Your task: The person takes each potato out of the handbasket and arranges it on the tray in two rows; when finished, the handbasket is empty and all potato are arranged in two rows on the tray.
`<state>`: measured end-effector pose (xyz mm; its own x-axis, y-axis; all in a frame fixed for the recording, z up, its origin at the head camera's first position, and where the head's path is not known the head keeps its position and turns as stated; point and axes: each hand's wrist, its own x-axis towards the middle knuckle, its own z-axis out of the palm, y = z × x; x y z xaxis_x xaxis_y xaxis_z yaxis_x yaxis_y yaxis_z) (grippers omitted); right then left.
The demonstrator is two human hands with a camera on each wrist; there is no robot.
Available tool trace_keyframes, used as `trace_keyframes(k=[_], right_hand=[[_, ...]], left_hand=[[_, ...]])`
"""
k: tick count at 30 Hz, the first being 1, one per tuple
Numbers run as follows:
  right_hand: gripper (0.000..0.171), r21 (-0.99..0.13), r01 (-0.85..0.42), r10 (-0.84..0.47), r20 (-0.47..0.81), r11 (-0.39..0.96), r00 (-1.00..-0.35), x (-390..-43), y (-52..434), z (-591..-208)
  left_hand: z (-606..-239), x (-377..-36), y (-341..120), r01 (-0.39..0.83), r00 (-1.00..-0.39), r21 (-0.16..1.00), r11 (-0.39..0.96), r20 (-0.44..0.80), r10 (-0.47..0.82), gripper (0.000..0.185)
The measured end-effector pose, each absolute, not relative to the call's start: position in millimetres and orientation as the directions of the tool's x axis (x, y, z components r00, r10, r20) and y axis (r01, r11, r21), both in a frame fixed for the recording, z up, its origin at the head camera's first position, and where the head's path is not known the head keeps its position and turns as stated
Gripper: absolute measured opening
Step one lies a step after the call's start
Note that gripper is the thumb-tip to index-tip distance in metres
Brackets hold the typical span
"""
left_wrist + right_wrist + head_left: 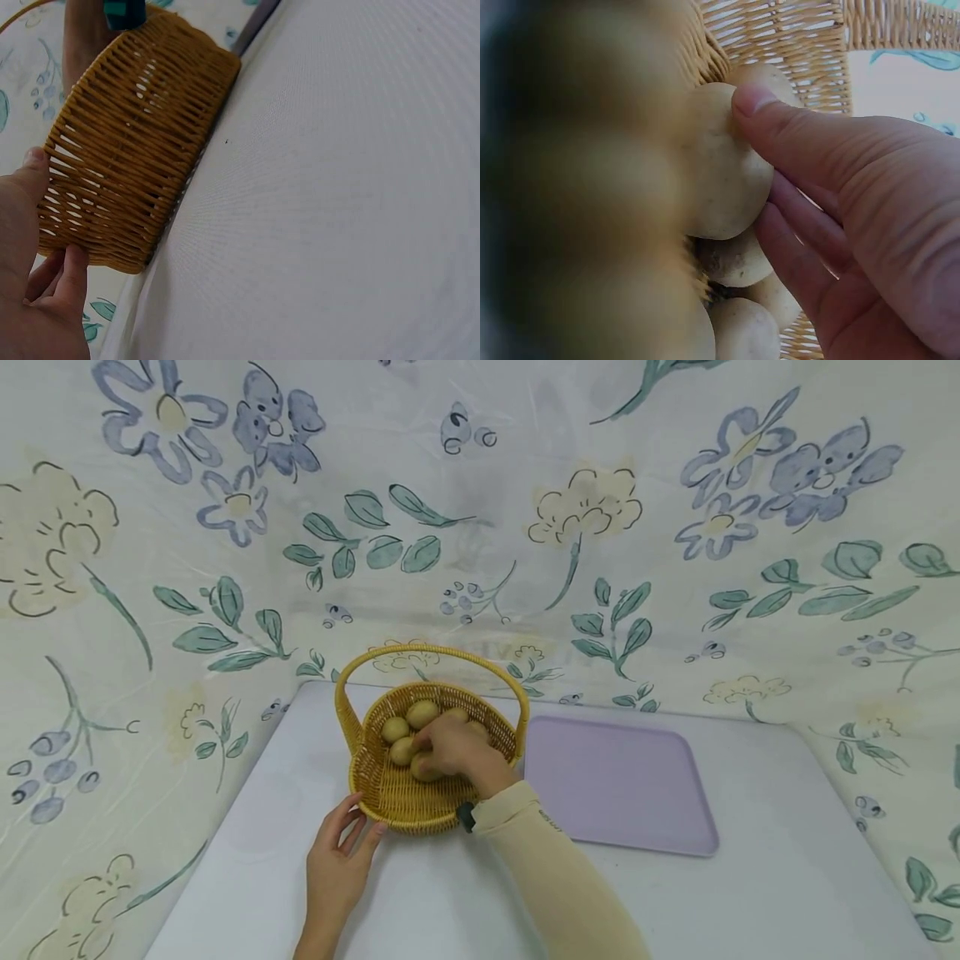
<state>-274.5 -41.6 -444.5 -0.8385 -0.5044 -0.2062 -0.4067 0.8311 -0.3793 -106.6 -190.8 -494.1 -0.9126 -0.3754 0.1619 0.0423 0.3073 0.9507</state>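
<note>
inside the wicker basket [405, 797] on the white table [780, 827], left of the lilac tray [615, 785], your right hand [459, 748] pinches a potato [724, 176] among several other potatoes [423, 714] while your left hand [337, 852] grips the basket's near left edge.

Head cam: fairly bright, even, diffuse light; src out of frame, dir. unclear. Faint sheen on backdrop [517, 435], upper ctr. Soft shadow on table [780, 835], lower ctr, just L of sleeve [566, 872]. Wide-angle stretch twd edges; fine detail a bit soft, incl. R hand [457, 747].

L wrist cam: dimmer, greyer, low contrast. Faint line/moiré pattern on table, mid to upper R; dark shade along lower edge of basket [135, 142].

R wrist cam: L third = big dark/tan blob [577, 187], way OOF, can't ID. Potato [724, 180] mid-frame reasonably sharp; deep shadows below it, lower ctr. Upper R bkgd near-white, washed out. Slight shine on thumbnail [756, 97].
</note>
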Motion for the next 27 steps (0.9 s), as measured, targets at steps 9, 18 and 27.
trace_keyframes(k=[9,18,27], right_hand=[[0.036,-0.414,-0.420,-0.539,-0.232,0.808,-0.810,-274.5,-43.7,-443.9],[0.038,-0.377,-0.446,-0.549,-0.229,0.811,-0.804,-274.3,-44.7,-443.1],[0.039,-0.369,-0.442,-0.544,-0.246,0.818,-0.802,-271.8,-45.5,-440.3]], left_hand=[[-493.6,-105.4,-190.7,0.029,-0.915,0.951,0.308,0.149,-0.376,0.055],[-494.5,-105.7,-192.2,0.031,-0.914,0.952,0.305,0.151,-0.376,0.056],[-511.4,-109.8,-197.1,0.042,-0.909,0.953,0.301,0.161,-0.384,0.057]])
